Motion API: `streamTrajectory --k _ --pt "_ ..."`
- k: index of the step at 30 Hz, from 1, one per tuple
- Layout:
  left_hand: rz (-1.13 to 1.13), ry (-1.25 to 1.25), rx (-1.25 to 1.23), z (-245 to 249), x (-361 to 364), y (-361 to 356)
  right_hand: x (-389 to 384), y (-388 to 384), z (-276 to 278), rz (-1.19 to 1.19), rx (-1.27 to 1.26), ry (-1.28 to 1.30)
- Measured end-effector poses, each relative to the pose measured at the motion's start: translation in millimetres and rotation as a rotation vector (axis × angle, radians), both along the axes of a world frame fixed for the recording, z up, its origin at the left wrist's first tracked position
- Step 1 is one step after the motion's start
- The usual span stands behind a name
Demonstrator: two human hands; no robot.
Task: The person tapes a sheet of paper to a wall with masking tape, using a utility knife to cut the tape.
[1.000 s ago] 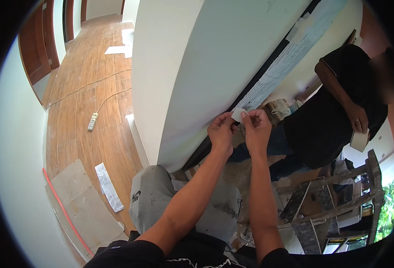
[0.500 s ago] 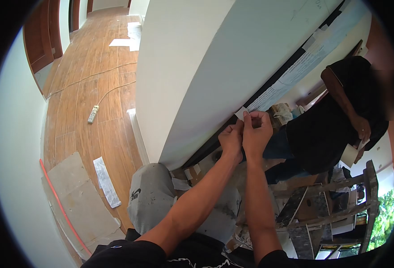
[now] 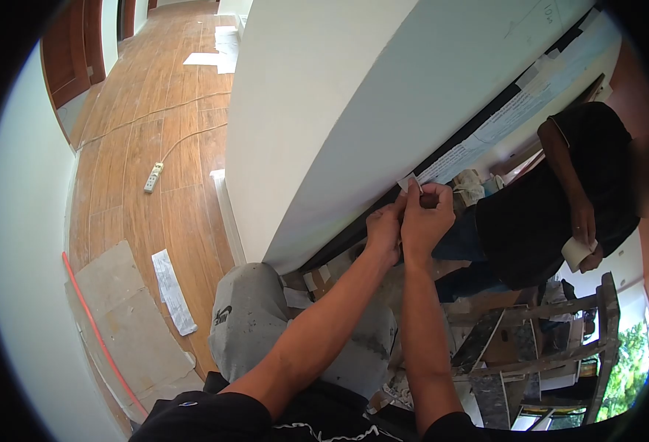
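Right hand (image 3: 428, 217) pinches a small white tape piece (image 3: 408, 182) at its twelve o'clock, on the white wall's (image 3: 324, 110) dark edge. Left hand (image 3: 385, 230) is curled alongside, grip hidden. A taped pale paper strip (image 3: 486, 132) already runs toward two o'clock; this piece isn't pressed flat.

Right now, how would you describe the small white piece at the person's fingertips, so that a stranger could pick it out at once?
Start at the big white wall and follow its edge to the dark strip. There the left hand and the right hand meet, pinching a small white piece. Unlike the long printed paper beside it, it is tiny, plain and pokes up above both hands.
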State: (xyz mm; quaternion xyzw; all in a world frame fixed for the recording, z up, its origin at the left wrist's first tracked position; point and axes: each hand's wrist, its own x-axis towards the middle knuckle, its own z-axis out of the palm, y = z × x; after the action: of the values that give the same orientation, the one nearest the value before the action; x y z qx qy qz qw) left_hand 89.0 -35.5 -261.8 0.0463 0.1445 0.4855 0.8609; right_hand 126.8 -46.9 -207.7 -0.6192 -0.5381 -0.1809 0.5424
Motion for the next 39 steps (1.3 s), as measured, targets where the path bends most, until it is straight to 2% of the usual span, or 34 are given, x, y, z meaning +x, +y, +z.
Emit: streamTrajectory --k 5,8,11,14,16,17,19,26,28,31,34,39 --pt "-0.002 0.059 0.005 8.6 -11.4 -3.6 -0.5 -4.5 11.1 -0.008 -0.059 0.103" --pt "-0.101 0.114 0.088 7.3 -17.5 -4.6 -3.5 -6.9 19.5 -0.04 -0.122 0.129" --pt "-0.053 0.046 0.099 8.1 -16.8 -9.1 -3.0 -7.1 24.1 -0.034 -0.165 0.121" --pt "0.006 -0.101 -0.008 16.4 -22.1 -15.0 -0.6 -8.4 28.3 -0.041 -0.232 0.158" --pt "0.014 0.161 0.065 22.2 -23.8 -13.7 1.9 -7.9 29.0 -0.028 -0.232 0.184" --pt "0.014 0.161 0.063 25.4 -24.7 -13.4 2.6 -7.5 29.1 -0.01 -0.232 0.212" --pt "0.004 0.352 0.067 36.8 -30.5 -12.5 3.9 -7.5 29.5 -0.004 -0.23 0.207" --pt "-0.028 0.301 0.0 29.7 -22.7 -7.5 6.2 -5.2 26.5 0.02 -0.214 0.256" --pt "-0.049 0.197 -0.024 30.5 -24.0 -6.8 6.2 -4.3 25.6 0.017 -0.211 0.258" --pt "-0.064 0.2 -0.075 35.5 -26.9 -7.0 5.6 -4.1 25.3 -0.008 -0.205 0.25" --pt "-0.035 0.265 0.006 35.6 -22.6 -8.0 6.2 -2.7 28.3 -0.034 -0.198 0.252" --pt "-0.082 0.23 -0.013 34.6 -24.3 -2.3 9.6 5.4 32.3 -0.041 -0.137 0.284"
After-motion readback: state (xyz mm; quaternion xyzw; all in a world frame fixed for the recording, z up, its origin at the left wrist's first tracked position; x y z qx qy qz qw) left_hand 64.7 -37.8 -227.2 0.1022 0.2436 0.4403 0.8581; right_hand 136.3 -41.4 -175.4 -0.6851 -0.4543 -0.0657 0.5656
